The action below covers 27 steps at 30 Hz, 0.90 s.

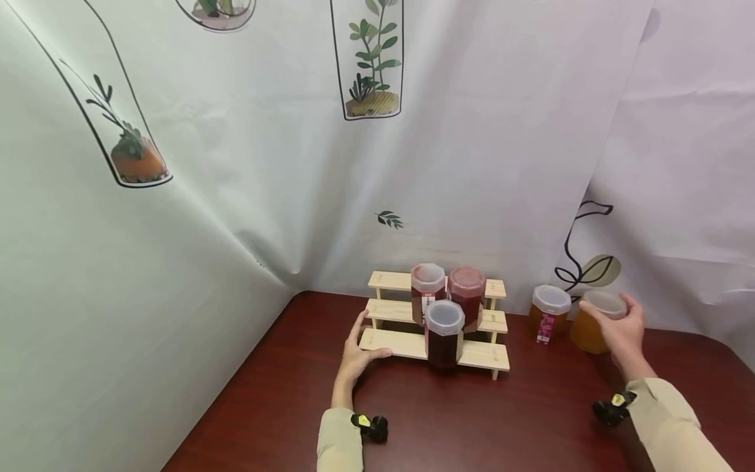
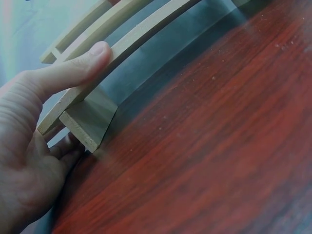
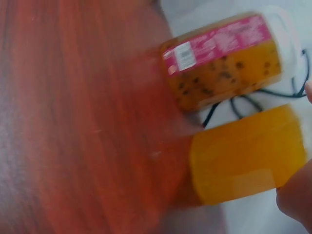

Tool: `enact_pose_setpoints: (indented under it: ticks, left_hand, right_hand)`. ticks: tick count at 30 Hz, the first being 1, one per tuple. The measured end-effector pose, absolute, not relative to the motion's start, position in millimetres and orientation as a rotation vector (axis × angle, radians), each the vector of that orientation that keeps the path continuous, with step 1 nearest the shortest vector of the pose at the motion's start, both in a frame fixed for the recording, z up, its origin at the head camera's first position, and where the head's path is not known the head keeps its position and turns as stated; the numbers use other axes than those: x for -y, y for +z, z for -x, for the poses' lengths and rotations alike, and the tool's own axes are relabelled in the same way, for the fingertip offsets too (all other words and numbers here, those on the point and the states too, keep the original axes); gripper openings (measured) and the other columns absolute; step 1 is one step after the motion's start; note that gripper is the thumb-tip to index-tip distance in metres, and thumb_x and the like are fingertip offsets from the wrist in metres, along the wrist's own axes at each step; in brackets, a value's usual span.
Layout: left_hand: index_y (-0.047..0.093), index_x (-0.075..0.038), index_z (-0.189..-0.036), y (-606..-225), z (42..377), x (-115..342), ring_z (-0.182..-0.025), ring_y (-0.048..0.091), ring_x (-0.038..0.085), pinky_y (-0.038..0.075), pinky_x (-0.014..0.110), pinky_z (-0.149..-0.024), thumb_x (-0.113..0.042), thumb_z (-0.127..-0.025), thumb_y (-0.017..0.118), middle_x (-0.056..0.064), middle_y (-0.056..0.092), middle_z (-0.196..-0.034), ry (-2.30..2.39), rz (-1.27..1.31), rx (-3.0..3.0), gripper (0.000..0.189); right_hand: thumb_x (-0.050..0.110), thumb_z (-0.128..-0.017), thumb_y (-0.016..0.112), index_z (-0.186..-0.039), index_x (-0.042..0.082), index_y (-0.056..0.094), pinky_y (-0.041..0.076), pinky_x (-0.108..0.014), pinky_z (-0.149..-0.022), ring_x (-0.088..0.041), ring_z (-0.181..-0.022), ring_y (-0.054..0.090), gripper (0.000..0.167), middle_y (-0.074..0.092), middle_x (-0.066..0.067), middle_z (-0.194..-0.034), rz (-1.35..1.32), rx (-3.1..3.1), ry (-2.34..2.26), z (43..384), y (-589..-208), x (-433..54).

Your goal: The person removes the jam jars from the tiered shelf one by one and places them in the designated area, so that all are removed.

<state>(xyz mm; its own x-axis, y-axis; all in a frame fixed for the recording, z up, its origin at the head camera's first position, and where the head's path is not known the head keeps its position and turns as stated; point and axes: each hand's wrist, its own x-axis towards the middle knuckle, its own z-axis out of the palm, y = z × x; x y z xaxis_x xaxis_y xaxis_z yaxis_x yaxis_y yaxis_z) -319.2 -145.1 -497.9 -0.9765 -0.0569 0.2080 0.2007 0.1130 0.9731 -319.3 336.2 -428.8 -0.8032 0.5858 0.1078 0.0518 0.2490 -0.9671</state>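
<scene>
A three-step wooden display stand (image 1: 391,341) carries three dark red jars. One red jar (image 1: 445,341) is on the lowest step, with another red jar (image 1: 427,295) and a red-lidded jar (image 1: 468,295) behind. My left hand (image 1: 355,360) grips the stand's left end; in the left wrist view its thumb (image 2: 92,61) lies against the front board and its fingers curl beneath. On the right, my right hand (image 1: 624,331) holds a yellow-orange jar (image 1: 590,331) around its upper part. That jar (image 3: 243,156) appears tilted in the head view; whether its base touches the table is unclear.
Just left of the held jar stands an orange jar (image 1: 548,314) with a pink label and dark specks inside. A dark red wooden table (image 1: 283,393) lies under everything. Behind it hangs a pale printed cloth (image 1: 472,164), close to the stand and jars.
</scene>
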Motion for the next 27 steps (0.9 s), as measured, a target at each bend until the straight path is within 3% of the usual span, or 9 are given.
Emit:
enact_pose_setpoints:
  ticks: [7, 14, 21, 27]
  left_hand:
    - [0.037, -0.017, -0.151, -488.5, 315.5, 145.5, -0.102, 0.056, 0.02, 0.043, 0.027, -0.089, 0.003, -0.062, 0.088, 0.023, 0.054, -0.128, -1.961, 0.171, 2.181, 0.105]
    - [0.035, -0.021, -0.152, -496.4, 317.9, 146.9, -0.104, 0.055, 0.019, 0.042, 0.032, -0.093, 0.002, -0.062, 0.089, 0.02, 0.054, -0.131, -1.935, 0.15, 2.201, 0.107]
    - [0.036, -0.023, -0.151, -496.5, 318.6, 146.9, -0.101, 0.056, 0.016, 0.042, 0.029, -0.092, -0.001, -0.062, 0.09, 0.02, 0.054, -0.129, -1.948, 0.166, 2.197, 0.106]
    - [0.037, -0.024, -0.151, -500.0, 317.0, 146.6, -0.103, 0.055, 0.017, 0.042, 0.033, -0.094, -0.002, -0.063, 0.09, 0.019, 0.054, -0.13, -1.944, 0.161, 2.211, 0.105]
  right_hand:
    - [0.035, -0.088, 0.07, -0.156, 0.006, 0.014, 0.012, -0.058, -0.119, -0.044, -0.146, 0.011, 0.092, 0.008, -0.023, -0.161, 0.292, 2.214, 1.408, 306.6, -396.3, -326.1]
    - [0.033, -0.09, 0.068, -0.157, 0.007, 0.009, 0.013, -0.076, -0.105, -0.056, -0.144, 0.006, 0.093, 0.0, -0.031, -0.16, -0.096, 2.391, 1.249, 297.8, -379.5, -299.8]
    - [0.026, -0.089, 0.07, -0.158, 0.008, 0.009, 0.016, -0.071, -0.109, -0.054, -0.144, 0.011, 0.093, 0.01, -0.027, -0.161, -0.312, 2.455, 1.381, 295.3, -379.7, -252.9]
    - [0.018, -0.091, 0.068, -0.156, 0.005, 0.017, 0.019, -0.062, -0.114, -0.046, -0.145, 0.02, 0.084, 0.025, -0.027, -0.157, -0.372, 2.431, 1.573, 298.4, -396.7, -212.9]
